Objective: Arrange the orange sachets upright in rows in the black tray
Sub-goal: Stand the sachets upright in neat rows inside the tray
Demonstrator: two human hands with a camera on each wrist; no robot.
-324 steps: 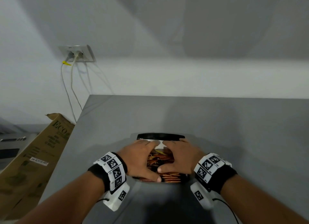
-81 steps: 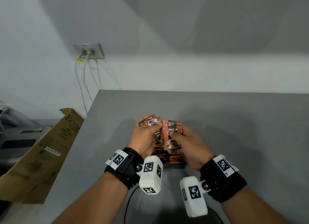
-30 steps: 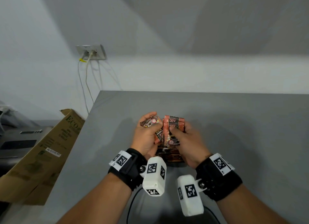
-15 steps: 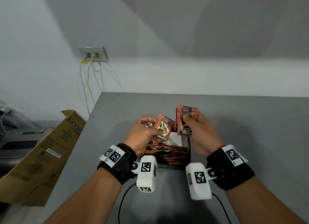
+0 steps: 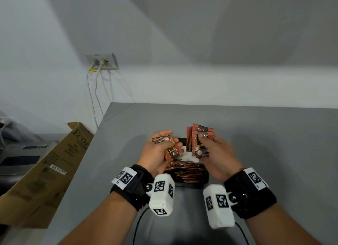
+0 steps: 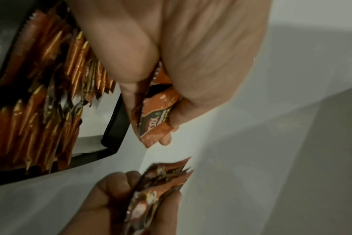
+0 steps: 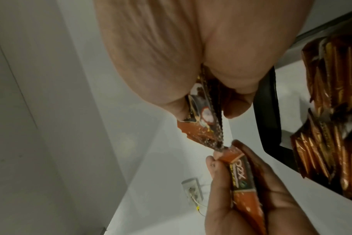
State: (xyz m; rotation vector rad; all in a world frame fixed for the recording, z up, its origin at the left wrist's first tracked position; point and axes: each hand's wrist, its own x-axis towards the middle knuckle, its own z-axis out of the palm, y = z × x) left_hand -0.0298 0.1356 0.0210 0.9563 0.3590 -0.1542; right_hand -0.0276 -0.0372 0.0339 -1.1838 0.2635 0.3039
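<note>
A black tray (image 5: 193, 184) sits on the grey table, its near half packed with orange sachets (image 5: 184, 171) standing on edge in rows; the far part shows a white floor. Both hands hover above it. My left hand (image 5: 164, 146) grips a few sachets (image 5: 172, 152), one tilted with its label showing. My right hand (image 5: 208, 144) pinches a small upright stack of sachets (image 5: 201, 138). In the left wrist view my left hand's sachets (image 6: 155, 119) lie beside the tray's rim (image 6: 115, 127). In the right wrist view the stack (image 7: 201, 117) shows edge-on, left of the tray (image 7: 269, 111).
The grey table (image 5: 256, 135) reaches to the white wall. A cardboard box (image 5: 45, 171) leans off its left edge. A wall socket (image 5: 101, 61) with cables hangs above it. Wrist cameras (image 5: 161, 194) and a cable lie near the front edge.
Both hands lifted sachets out of the tray. Over the last second they drew apart, the right hand carrying its stack up and right, the left hand turning its sachets.
</note>
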